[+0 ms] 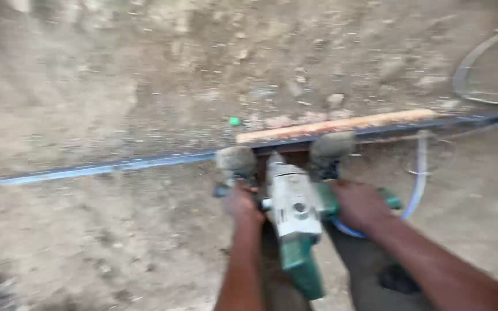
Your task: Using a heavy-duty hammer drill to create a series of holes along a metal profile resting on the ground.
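Note:
A green and grey power drill [293,214] points down and away from me at a long dark metal bar [116,167] lying across the dirt ground. My left hand [241,201] grips the drill's side handle on its left. My right hand [359,203] grips a green handle on its right. A wooden plank [341,124] lies along the bar just beyond the drill's nose. Two dusty shoes [237,161] stand on the bar, one on each side of the drill. The picture is blurred by motion.
Bare, stony dirt ground [116,75] surrounds the bar. A pale cable [419,178] loops from the drill at the right. A curved hose or band [468,69] lies at the top right. A small green bit [235,121] sits on the dirt.

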